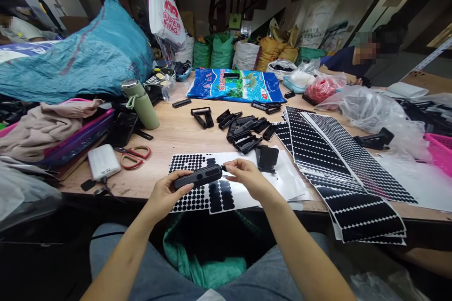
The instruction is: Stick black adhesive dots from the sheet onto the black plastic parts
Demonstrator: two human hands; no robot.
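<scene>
My left hand (165, 192) grips a black oblong plastic part (198, 176) with a textured face, held level just above the table's near edge. My right hand (247, 175) pinches at the part's right end, thumb and forefinger closed on a small black sticker (223, 168). Under both hands lies a white sheet of black round and oval stickers (219, 196). A pile of similar black plastic parts (243, 131) sits farther back on the wooden table (176, 134).
Stacked sheets of black stickers (339, 169) fan out to the right. Red-handled scissors (134, 156), a white power bank (103, 161) and a green flask (141, 103) stand left. A person (353, 59) sits at the far right. Bags and clear plastic crowd the back.
</scene>
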